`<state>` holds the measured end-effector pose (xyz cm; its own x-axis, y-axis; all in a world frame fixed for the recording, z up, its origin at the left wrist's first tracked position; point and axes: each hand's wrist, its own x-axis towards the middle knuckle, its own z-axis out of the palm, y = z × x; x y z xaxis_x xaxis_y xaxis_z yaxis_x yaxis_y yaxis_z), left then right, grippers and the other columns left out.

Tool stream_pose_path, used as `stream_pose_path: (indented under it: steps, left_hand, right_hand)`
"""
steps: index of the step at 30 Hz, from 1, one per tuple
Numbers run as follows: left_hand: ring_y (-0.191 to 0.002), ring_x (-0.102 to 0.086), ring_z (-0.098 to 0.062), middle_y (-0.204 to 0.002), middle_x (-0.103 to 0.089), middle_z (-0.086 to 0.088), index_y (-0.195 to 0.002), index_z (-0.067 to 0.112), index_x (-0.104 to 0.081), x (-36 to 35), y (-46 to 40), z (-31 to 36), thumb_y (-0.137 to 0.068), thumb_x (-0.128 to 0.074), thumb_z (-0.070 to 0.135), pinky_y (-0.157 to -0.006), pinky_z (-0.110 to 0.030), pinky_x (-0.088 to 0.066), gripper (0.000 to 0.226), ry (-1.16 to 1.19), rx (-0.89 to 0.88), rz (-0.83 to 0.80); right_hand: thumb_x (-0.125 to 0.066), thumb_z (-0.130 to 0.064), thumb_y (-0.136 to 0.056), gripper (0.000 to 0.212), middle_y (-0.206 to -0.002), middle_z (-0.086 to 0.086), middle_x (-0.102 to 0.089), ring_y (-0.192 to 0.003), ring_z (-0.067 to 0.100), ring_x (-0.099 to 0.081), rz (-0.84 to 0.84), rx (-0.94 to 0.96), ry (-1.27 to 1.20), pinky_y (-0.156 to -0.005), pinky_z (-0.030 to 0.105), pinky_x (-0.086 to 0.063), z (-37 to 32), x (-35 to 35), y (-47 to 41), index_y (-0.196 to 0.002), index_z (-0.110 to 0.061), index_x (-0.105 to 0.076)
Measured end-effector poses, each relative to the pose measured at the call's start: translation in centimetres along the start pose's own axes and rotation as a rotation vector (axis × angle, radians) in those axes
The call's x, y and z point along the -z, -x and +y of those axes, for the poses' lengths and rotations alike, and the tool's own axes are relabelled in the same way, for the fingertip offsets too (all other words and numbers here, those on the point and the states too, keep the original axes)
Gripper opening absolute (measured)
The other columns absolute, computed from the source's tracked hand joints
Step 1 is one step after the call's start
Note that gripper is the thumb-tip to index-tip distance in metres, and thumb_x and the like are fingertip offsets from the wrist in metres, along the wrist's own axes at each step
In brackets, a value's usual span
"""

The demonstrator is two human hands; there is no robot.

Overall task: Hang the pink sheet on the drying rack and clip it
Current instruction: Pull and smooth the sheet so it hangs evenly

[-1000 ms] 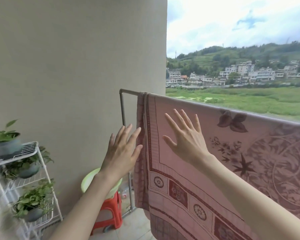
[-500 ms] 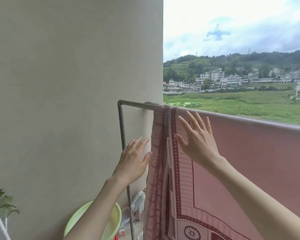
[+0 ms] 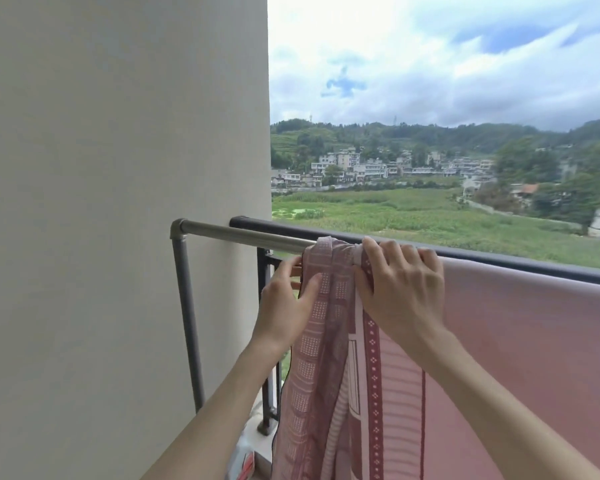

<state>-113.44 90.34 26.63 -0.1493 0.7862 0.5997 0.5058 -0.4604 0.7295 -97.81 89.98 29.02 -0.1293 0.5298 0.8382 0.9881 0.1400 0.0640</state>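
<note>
The pink sheet (image 3: 520,348) hangs over the grey metal bar of the drying rack (image 3: 236,233), spread flat to the right and bunched into folds at its left end. My left hand (image 3: 284,306) pinches the bunched patterned edge just below the bar. My right hand (image 3: 400,289) grips the sheet on top of the bar, fingers curled over it, right beside the bunched folds. No clip shows in the view.
A beige wall (image 3: 118,202) stands close on the left. The black balcony railing (image 3: 499,259) runs just behind the rack bar. The rack's upright post (image 3: 187,320) drops at the left end. A white bottle (image 3: 243,455) sits on the floor below.
Both hands rose from open, hovering near the sheet's left edge, and took hold of it at the bar. The view moved closer and upward.
</note>
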Motion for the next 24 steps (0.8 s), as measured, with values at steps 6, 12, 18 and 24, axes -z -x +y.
stream_pose_path:
  steps: [6,12,18,24]
  left_hand:
    - [-0.081,-0.067,-0.009,-0.082,-0.072,0.004,-0.09,0.017,-0.069,-0.2,-3.7,0.3,-0.08,-0.065,0.043,-0.072,-0.019,-0.053,0.029,0.32,0.067,-0.05]
    - [-0.071,-0.065,-0.007,-0.07,-0.07,0.01,-0.078,0.024,-0.069,2.2,-7.5,-0.5,-0.084,-0.065,0.027,-0.066,-0.018,-0.053,0.008,0.49,0.061,0.037]
    - [-0.054,-0.057,0.007,-0.063,-0.063,0.014,-0.074,0.025,-0.065,5.3,-10.6,-2.1,-0.087,-0.062,0.025,-0.051,-0.005,-0.042,0.013,0.48,-0.079,-0.019]
    - [-0.067,-0.063,-0.008,-0.066,-0.067,0.011,-0.072,0.026,-0.064,9.6,-14.1,-5.0,-0.086,-0.063,0.025,-0.064,-0.026,-0.055,0.014,0.636,0.036,0.052]
  right_hand:
    - [-0.052,-0.039,-0.087,0.035,-0.085,0.002,-0.069,-0.073,0.026,-0.063,0.12,-0.023,0.046,-0.073,0.036,-0.044,-0.2,-0.6,0.0,-0.109,-0.016,-0.066]
    - [-0.042,-0.049,-0.087,0.045,-0.089,0.0,-0.07,-0.08,0.025,-0.064,0.006,-0.133,0.08,-0.078,0.037,-0.034,-1.0,-0.2,-0.5,-0.11,-0.019,-0.065]
    - [-0.044,-0.054,-0.088,0.048,-0.105,0.003,-0.067,-0.098,0.027,-0.059,-0.079,-0.239,0.078,-0.091,0.043,-0.031,-2.6,0.1,-1.0,-0.117,-0.019,-0.06]
    - [-0.042,-0.058,-0.086,0.053,-0.123,-0.001,-0.059,-0.12,0.02,-0.048,-0.162,-0.263,0.073,-0.109,0.052,-0.015,-7.1,-0.5,-2.9,-0.125,-0.024,-0.051]
